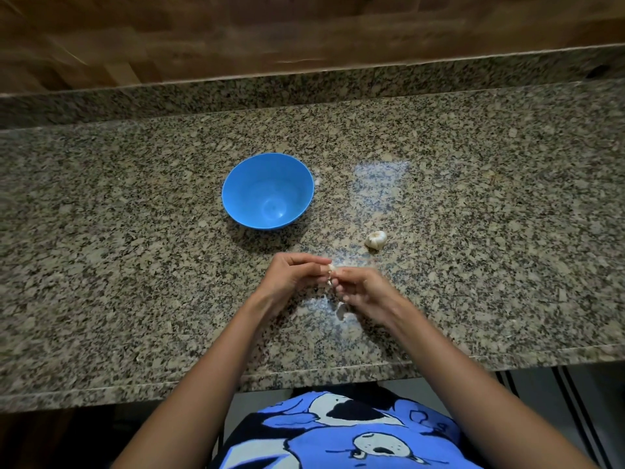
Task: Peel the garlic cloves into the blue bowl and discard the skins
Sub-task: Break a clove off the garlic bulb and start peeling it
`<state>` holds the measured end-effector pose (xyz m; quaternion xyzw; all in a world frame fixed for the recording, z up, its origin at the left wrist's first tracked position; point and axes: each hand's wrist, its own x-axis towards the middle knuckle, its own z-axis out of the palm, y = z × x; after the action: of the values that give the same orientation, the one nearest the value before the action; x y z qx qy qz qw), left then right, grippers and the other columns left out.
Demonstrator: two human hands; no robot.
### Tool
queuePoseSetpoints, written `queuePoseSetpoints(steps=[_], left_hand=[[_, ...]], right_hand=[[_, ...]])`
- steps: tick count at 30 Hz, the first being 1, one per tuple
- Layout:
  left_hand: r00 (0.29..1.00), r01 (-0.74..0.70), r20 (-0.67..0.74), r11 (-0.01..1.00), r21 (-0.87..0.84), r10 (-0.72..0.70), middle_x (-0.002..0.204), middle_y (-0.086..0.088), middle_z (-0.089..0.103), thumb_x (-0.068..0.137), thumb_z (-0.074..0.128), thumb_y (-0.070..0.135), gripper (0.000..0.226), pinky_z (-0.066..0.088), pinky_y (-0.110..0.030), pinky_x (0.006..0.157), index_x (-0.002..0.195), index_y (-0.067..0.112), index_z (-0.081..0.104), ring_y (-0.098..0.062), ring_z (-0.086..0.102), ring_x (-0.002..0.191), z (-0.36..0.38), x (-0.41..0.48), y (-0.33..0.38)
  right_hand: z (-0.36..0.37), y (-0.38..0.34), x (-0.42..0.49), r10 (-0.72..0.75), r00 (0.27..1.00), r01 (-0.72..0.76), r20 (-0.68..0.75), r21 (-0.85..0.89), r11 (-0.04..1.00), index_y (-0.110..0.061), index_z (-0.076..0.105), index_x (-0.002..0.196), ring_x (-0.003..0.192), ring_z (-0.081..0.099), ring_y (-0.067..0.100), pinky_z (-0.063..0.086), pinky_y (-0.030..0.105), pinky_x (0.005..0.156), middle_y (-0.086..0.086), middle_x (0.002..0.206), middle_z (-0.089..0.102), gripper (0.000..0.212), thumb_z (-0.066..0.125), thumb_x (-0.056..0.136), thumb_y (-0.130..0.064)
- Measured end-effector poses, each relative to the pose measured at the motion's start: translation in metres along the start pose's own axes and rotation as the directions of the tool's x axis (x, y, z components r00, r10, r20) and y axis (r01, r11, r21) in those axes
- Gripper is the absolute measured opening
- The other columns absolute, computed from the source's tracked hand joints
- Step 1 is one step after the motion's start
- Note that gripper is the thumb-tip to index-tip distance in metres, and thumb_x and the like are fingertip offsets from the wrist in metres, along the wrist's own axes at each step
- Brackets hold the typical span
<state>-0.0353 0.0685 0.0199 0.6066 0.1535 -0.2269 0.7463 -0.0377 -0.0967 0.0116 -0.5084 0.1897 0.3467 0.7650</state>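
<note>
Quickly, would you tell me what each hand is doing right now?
Left hand: holds the garlic clove in curled fingers.
Right hand: pinches the same clove, apparently at its skin.

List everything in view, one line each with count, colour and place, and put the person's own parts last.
blue bowl: one, blue, on the countertop left of centre, nothing visible inside
garlic head: one, white, on the countertop to the right of the bowl and nearer the person
garlic clove: one, whitish, pinched between both hands above the countertop
white scrap: one, white, on the countertop under the right hand; skin or clove, cannot tell
countertop: one, speckled grey-brown granite, across the middle
wooden wall: one, brown, behind the countertop
shirt: one, blue with a black and white print, bottom edge
left hand: one, grips the clove
right hand: one, pinches the clove
</note>
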Motion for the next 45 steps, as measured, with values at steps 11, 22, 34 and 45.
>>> queuePoseSetpoints(steps=[11, 22, 34, 45], left_hand=[[0.987, -0.024, -0.158, 1.000, -0.017, 0.021, 0.088, -0.015, 0.072, 0.076, 0.068, -0.008, 0.021, 0.058, -0.024, 0.069, 0.096, -0.001, 0.067, -0.021, 0.069, 0.076, 0.001, -0.006, -0.007], [0.959, -0.119, -0.228, 0.971, 0.208, 0.167, 0.088, -0.018, 0.072, 0.077, 0.071, -0.004, 0.016, 0.057, -0.027, 0.071, 0.092, 0.001, 0.071, -0.023, 0.068, 0.076, 0.018, -0.011, -0.015], [0.943, -0.073, -0.323, 0.997, 0.031, 0.079, 0.084, -0.014, 0.072, 0.075, 0.071, -0.006, 0.017, 0.059, -0.027, 0.071, 0.091, -0.001, 0.070, -0.021, 0.071, 0.076, 0.025, -0.009, -0.022], [0.958, -0.085, -0.273, 0.996, 0.025, 0.088, 0.085, -0.017, 0.072, 0.073, 0.073, -0.006, 0.016, 0.058, -0.025, 0.069, 0.089, 0.000, 0.070, -0.022, 0.070, 0.075, 0.022, -0.010, -0.026]], right_hand=[[-0.011, 0.012, 0.008, -0.497, 0.840, 0.220, -0.216, -0.703, 0.677, -0.016, 0.067, 0.069, 0.064, 0.066, 0.028, 0.055, 0.037, 0.059, 0.005, 0.067, 0.069, 0.014, 0.074, 0.077, -0.025], [0.002, 0.015, -0.001, -0.600, 0.797, 0.315, 0.069, -0.895, 0.315, -0.018, 0.065, 0.116, 0.041, 0.050, -0.010, 0.043, 0.008, 0.044, 0.001, 0.101, 0.071, 0.030, 0.061, 0.089, -0.029], [0.005, 0.015, -0.005, -0.663, 0.743, 0.316, 0.088, -0.920, 0.233, -0.008, 0.066, 0.111, 0.037, 0.047, -0.010, 0.040, 0.010, 0.041, 0.009, 0.071, 0.071, 0.028, 0.061, 0.089, -0.024], [0.002, 0.020, 0.000, -0.628, 0.777, 0.278, -0.042, -0.872, 0.403, -0.014, 0.072, 0.101, 0.060, 0.067, 0.016, 0.056, 0.032, 0.057, 0.000, 0.083, 0.074, 0.023, 0.065, 0.086, -0.029]])
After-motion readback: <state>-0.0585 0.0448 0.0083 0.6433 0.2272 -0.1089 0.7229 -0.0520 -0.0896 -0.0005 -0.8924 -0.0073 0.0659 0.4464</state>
